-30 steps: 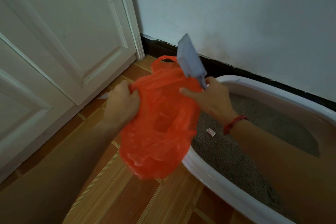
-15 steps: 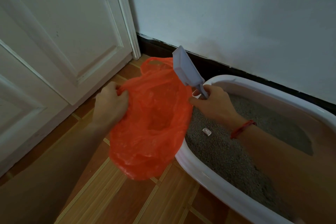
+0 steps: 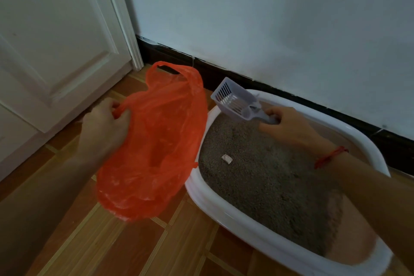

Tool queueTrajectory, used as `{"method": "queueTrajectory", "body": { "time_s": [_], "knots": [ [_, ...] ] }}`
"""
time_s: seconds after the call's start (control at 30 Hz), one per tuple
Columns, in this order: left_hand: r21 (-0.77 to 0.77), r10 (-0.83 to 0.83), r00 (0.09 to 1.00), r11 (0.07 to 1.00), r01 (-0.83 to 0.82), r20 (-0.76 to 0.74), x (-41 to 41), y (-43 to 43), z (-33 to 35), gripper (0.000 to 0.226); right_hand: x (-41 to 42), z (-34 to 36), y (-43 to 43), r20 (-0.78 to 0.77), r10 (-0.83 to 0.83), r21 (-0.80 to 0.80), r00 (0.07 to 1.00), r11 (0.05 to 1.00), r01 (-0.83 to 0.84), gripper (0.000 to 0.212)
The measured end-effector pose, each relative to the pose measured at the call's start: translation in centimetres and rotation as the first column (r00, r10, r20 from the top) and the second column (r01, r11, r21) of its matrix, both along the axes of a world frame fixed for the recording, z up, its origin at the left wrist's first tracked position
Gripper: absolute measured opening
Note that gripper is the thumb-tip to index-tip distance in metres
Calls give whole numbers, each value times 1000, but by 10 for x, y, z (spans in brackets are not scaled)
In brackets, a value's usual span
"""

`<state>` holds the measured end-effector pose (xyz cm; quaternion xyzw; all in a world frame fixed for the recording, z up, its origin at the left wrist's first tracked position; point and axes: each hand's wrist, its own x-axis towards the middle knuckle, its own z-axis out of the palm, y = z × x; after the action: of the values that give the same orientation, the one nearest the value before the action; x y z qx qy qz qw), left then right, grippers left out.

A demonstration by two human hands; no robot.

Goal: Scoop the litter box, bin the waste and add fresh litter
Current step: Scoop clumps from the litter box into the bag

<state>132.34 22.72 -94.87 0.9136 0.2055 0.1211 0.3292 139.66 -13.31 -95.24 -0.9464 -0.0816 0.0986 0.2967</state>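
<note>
An orange plastic bag [image 3: 156, 141] hangs open just left of the white litter box [image 3: 224, 210]. My left hand [image 3: 105, 123] grips the bag's left rim. My right hand [image 3: 289, 125] holds the handle of a pale lilac slotted scoop [image 3: 235, 101], whose empty head points left over the box's far corner, level with the bag's mouth. Grey litter [image 3: 264, 181] fills most of the box, with a small pale scrap [image 3: 227, 159] lying on it. A bare patch of the box floor shows at the near right end.
A white panelled door [image 3: 56, 47] stands on the left and a white wall with a dark skirting board [image 3: 291, 94] runs behind the box. The floor is orange-brown tile [image 3: 134, 246]. A red cord circles my right wrist [image 3: 329, 155].
My right hand swung the scoop down from upright over the bag to level above the box's far corner. The bag's mouth now hangs wider, held only by my left hand.
</note>
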Motion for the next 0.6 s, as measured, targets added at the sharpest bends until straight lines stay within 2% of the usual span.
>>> {"method": "queueTrajectory", "body": {
  "time_s": [0.2,0.4,0.6],
  "knots": [
    [38,-19,1000,999,20,-11,3,-4,-2,33,3,8,-43,55,-13,-260,998,965,27,28],
    [28,-21,1000,999,21,-12,3,-11,0,35,-1,6,-63,84,72,-496,994,868,-21,28],
    [15,-9,1000,1000,9,-20,3,-11,-2,34,-2,8,-68,56,37,-677,998,736,11,26]
  ]
}}
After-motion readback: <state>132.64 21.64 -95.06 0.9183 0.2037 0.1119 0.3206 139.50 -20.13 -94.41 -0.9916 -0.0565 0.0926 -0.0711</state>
